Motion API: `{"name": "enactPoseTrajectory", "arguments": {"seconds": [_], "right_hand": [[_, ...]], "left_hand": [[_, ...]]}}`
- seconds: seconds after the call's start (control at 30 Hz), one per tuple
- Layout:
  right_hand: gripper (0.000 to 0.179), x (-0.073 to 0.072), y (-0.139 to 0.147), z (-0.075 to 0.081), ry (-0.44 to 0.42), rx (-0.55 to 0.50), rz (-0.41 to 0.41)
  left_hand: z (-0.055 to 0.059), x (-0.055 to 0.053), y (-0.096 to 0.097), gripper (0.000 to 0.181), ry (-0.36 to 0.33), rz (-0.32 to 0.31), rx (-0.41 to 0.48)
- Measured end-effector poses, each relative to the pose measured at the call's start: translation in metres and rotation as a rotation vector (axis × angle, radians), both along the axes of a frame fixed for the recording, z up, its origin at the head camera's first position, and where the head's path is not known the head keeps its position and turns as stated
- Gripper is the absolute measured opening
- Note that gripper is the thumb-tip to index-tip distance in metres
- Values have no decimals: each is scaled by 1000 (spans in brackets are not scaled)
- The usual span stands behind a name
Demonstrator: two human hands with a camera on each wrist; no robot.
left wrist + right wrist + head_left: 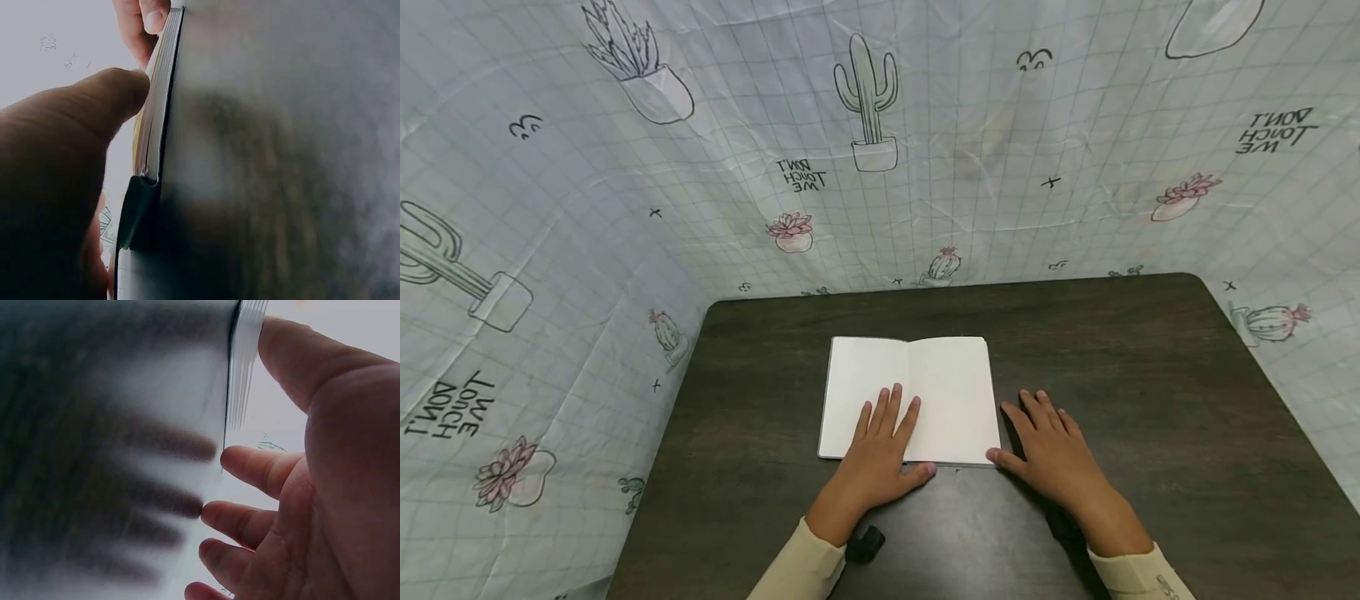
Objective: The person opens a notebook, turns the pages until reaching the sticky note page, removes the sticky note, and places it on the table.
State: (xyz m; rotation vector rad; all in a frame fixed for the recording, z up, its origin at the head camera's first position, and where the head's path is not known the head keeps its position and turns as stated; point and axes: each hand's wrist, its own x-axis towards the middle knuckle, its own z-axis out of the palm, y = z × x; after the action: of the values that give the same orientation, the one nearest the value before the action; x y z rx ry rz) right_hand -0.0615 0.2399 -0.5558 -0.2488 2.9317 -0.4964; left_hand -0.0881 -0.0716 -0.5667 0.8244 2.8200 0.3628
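Observation:
An open notebook (951, 375) with blank white pages and a dark cover lies on the dark wooden table. My left hand (880, 462) rests over its left page and centre fold, fingers spread and straight, thumb near the bottom edge. In the left wrist view the notebook's page edges (161, 94) and dark spine (139, 209) show beside the thumb. My right hand (1052, 450) is just right of the notebook, its thumb at the lower right corner. In the right wrist view that thumb (325, 353) meets the page edges, while the extended fingertips touch the tabletop beside the notebook.
The table (760, 375) has rounded back corners and dark wood grain. A pale curtain (715, 167) printed with cacti and lettering surrounds it at the back and both sides. A small black object (866, 545) sits beside the left wrist, by the cream sleeve (801, 567).

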Motion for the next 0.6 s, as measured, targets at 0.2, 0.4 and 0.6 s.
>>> {"name": "enactPoseTrajectory", "arguments": {"seconds": [0.2,0.4,0.6], "right_hand": [[90,-1,0,0,2,4,-1],[89,0,-2,2,13,3,-4],[90,0,-2,1,9,14,-4]], "left_hand": [[-3,-2,0,99,-26,-2,2],[-4,-2,0,97,-44,4,1],[-8,-2,0,91,-36,11,1]]}}
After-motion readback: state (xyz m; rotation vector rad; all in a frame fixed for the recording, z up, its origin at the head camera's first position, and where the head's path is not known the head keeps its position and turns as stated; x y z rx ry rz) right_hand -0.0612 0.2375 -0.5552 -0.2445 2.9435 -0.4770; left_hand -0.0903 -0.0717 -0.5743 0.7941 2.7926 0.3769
